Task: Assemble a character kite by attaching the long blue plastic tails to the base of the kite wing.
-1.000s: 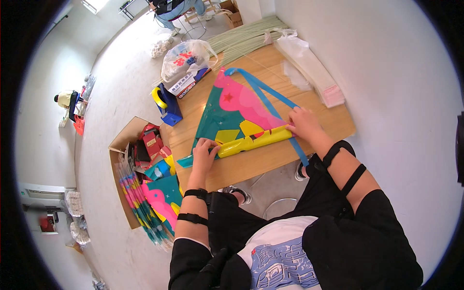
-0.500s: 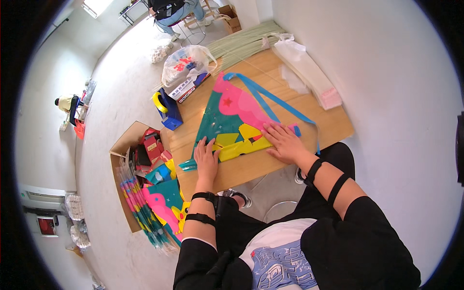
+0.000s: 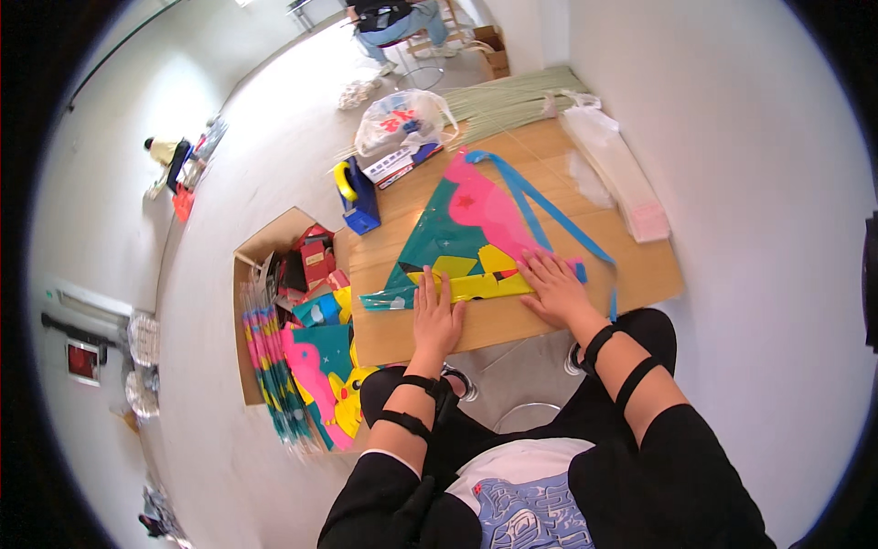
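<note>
A folded kite in teal, pink and yellow film lies on the wooden table. Its near edge is turned over into a yellow strip. From the far tip a blue ribbon loops along the right side and hangs over the table's edge. My left hand lies flat on the left part of the strip, fingers stretched forward. On the strip's right end rests my right hand, its fingers also straight. Neither hand grasps anything.
Left of the kite stands a blue tape dispenser with yellow tape. Behind are a white plastic bag, thin pale sticks and clear plastic sleeves. A cardboard box holds more folded kites. Two people are farther off.
My left hand has slid right along the yellow strip, closer to my right hand. My right hand stays near the strip's right end. The whole view has shifted.
</note>
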The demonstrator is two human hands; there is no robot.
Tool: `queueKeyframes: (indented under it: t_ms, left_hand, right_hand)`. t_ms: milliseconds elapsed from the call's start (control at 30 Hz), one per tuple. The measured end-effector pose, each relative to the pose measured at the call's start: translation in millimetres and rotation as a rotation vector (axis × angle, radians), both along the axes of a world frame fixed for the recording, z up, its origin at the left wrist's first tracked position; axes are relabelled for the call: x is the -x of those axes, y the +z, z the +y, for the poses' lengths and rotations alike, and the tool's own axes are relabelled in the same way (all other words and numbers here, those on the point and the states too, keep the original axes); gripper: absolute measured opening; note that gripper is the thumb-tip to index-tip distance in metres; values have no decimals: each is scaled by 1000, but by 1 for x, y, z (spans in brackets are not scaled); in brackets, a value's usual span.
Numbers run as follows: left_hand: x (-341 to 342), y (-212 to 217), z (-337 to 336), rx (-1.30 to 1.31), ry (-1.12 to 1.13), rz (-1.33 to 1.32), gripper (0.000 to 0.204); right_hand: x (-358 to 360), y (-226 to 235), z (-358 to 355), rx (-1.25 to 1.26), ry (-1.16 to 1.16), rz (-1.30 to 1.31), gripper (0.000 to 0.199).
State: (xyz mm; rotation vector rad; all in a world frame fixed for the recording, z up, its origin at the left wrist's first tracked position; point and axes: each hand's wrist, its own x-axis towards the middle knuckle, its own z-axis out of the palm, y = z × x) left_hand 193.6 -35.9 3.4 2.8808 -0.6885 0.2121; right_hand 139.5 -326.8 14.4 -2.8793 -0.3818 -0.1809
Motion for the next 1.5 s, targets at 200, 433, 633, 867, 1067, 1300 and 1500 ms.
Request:
queueKeyframes:
  t_ms: [200, 433, 633, 867, 1067, 1300, 1500]
  left_hand:
    - [-2, -5, -2, 75, 96, 3, 70]
    - [4, -2, -3, 61, 102, 9, 67]
    - [24, -2, 1, 80, 105, 3, 62]
    - [32, -1, 5, -28, 95, -75, 57]
    - [21, -6, 9, -40, 127, -26, 60]
    - [9, 2, 12, -9, 39, -39, 59]
    - [11, 8, 12, 50, 37, -32, 59]
  right_hand:
    - [-1, 5, 2, 40, 2, 74, 76]
    - [1, 12, 1, 57, 2, 130, 78]
    - [5, 16, -11, 80, 76, 158, 79]
    - [7, 13, -12, 93, 83, 132, 80]
    - [8, 15, -11, 87, 88, 66, 77]
    - [8, 16, -11, 60, 89, 16, 75]
    - [7, 16, -11, 52, 87, 2, 74]
